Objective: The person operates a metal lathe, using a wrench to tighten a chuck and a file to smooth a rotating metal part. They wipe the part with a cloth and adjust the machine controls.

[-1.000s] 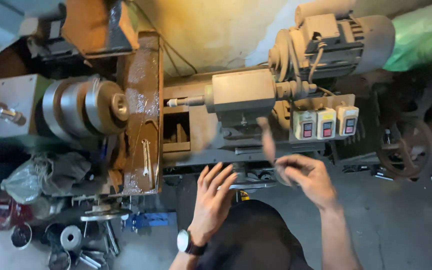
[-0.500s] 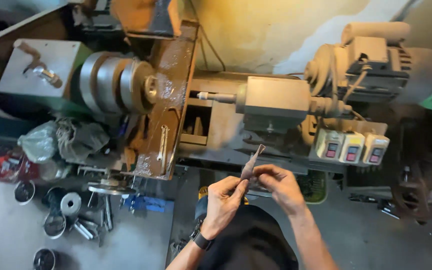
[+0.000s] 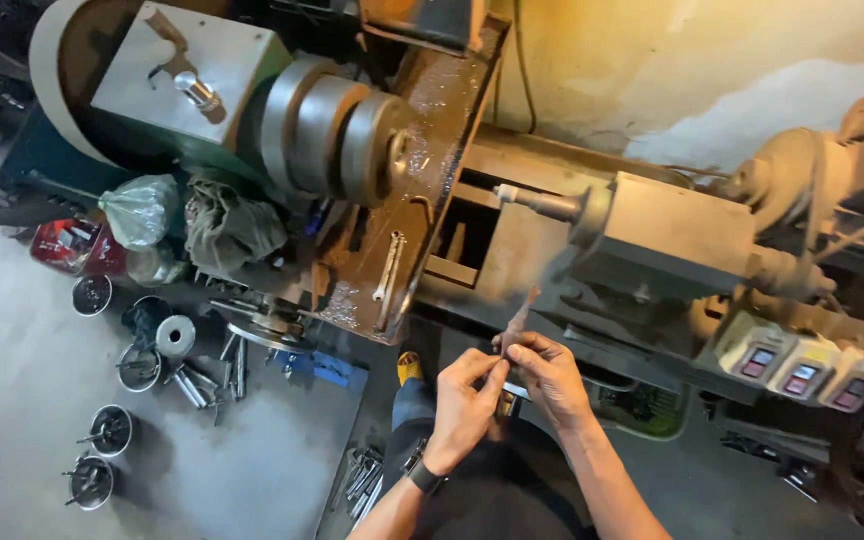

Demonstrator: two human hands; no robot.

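Head view, only one here: both hands meet at lower centre of the frame, right in front of the lathe (image 3: 552,250); the right hand (image 3: 550,375) is pinching the bottom end of a thin brownish strip (image 3: 519,322) that sticks up and leans right, and the left hand (image 3: 467,405) has its fingertips closed on the same low end, touching the right one; so both are grasping the strip, neither is loose.

What I'd worry about: the strip looks thin and the grip is only at one end, so it could slip or twist out and drop by the feet; its edge could also nick a finger if it's sharp, can't tell from here; and the hands are near the spindle (image 3: 542,203), bad news if that's turning, which I can't tell either.

Containers: small round tins (image 3: 112,430) on the floor at lower left hold bolts or short metal bits; a greenish bag (image 3: 140,210) at left is tied shut, contents hidden.
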